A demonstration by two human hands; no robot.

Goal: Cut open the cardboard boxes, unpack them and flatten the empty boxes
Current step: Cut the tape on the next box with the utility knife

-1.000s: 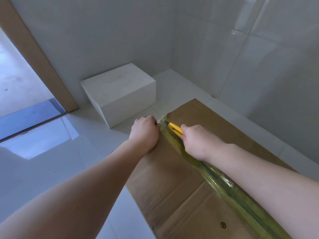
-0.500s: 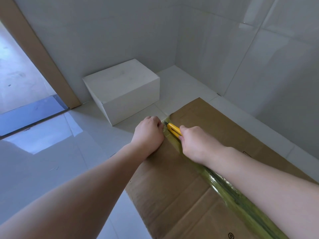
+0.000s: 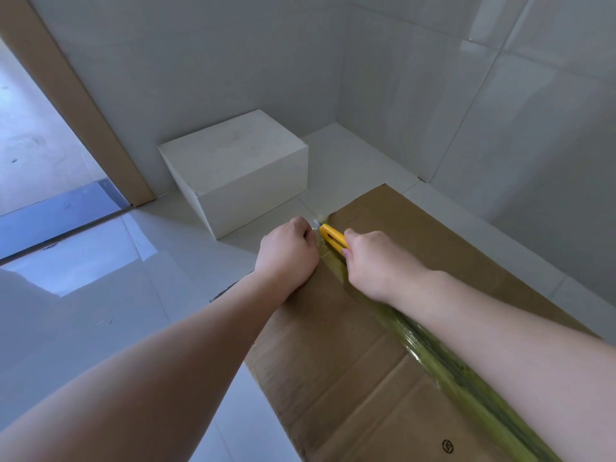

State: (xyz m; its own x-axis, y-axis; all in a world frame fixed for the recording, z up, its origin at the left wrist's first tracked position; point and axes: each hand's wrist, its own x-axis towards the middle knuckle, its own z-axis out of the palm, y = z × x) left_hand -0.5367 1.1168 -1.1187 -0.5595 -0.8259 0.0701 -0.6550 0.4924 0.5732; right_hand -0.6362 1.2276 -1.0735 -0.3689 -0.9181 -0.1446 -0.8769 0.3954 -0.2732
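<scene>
A large brown cardboard box point(image 3: 333, 355) lies in front of me, its top seam covered by a strip of yellowish tape point(image 3: 443, 365). My right hand point(image 3: 373, 261) grips a yellow utility knife point(image 3: 333, 237) whose tip sits at the far end of the taped seam. My left hand point(image 3: 288, 255) has its fingers curled over the box's far edge, just left of the knife. The blade itself is mostly hidden between my two hands.
A smaller white box point(image 3: 240, 168) stands on the tiled floor against the wall beyond the brown box. Tiled walls close in at the back and right. A doorway with a brown frame point(image 3: 76, 105) opens at the left.
The knife in my right hand has stayed at the far end of the taped seam, with my left hand holding the edge beside it. My head has shifted a little.
</scene>
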